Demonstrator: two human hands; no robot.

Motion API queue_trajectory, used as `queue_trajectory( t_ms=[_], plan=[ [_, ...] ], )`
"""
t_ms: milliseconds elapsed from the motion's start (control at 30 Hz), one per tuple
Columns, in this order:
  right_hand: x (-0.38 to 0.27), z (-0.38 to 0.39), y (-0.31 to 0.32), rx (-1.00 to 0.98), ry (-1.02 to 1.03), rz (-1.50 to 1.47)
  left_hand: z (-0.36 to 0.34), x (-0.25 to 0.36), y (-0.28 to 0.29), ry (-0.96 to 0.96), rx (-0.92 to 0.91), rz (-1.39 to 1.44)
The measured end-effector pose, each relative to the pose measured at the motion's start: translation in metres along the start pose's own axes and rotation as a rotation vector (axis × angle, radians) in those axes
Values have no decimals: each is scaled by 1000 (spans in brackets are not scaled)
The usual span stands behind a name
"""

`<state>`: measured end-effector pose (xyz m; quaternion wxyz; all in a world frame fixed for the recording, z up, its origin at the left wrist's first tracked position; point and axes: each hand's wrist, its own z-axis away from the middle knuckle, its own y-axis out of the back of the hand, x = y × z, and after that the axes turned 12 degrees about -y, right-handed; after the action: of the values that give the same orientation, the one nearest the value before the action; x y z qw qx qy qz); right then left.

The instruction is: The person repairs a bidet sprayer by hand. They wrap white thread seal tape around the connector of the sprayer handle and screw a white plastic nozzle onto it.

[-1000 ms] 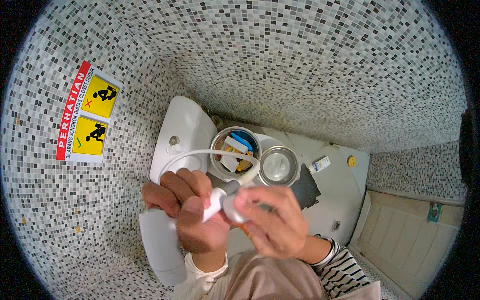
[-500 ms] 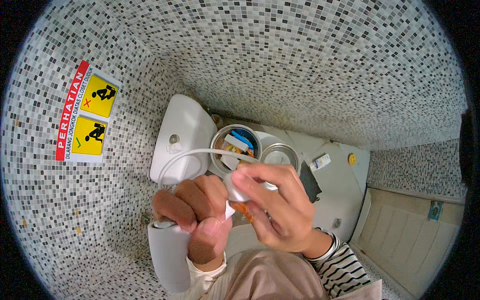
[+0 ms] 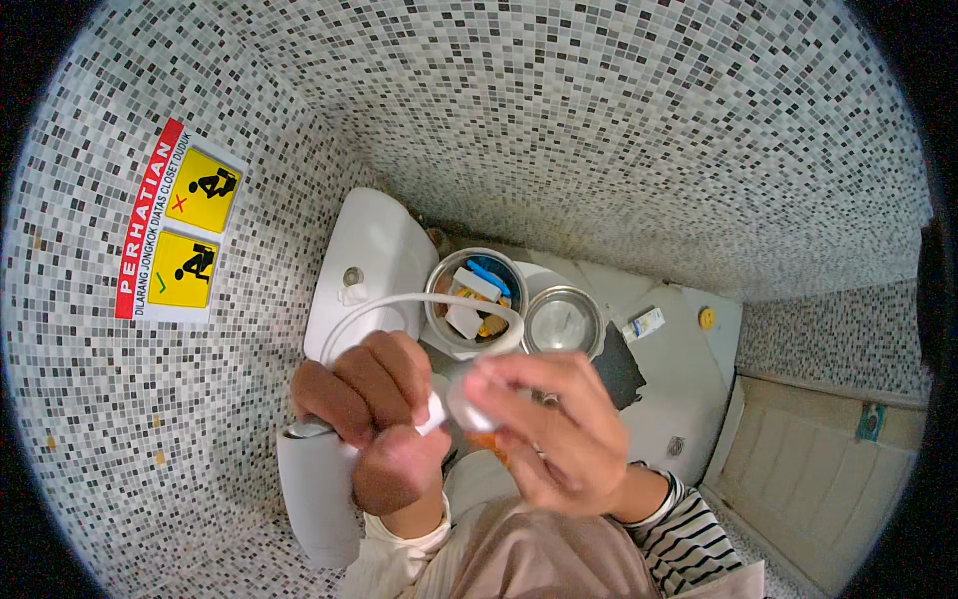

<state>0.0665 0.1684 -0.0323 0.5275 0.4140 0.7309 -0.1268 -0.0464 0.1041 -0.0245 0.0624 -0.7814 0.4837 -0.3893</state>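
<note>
Head view: left hand (image 3: 374, 424), fingers clenched around small white piece (image 3: 433, 412); right hand (image 3: 564, 439), fingers grasping round white knob (image 3: 466, 401), blurred, just beside piece at three o'clock. White hose (image 3: 399, 298) arcs across metal bowl (image 3: 433, 317) at hands' twelve; toilet tank (image 3: 374, 250) at eleven; grey-white cylinder (image 3: 317, 499) at left hand's seven.

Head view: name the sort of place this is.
Most likely a toilet room: a white cistern with a flush button on top, a floor drain, and mosaic-tiled walls.
</note>
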Motion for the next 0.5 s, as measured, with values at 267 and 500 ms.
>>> queue_trajectory(
  t_ms=[267, 500],
  plan=[
    [4, -2, 2, 25, 42, 71, 4, 3, -7, 35, 188, -24],
    [2, 1, -1, -38, -37, -75, -1, 3, 0, 48, 141, -89]
  ],
)
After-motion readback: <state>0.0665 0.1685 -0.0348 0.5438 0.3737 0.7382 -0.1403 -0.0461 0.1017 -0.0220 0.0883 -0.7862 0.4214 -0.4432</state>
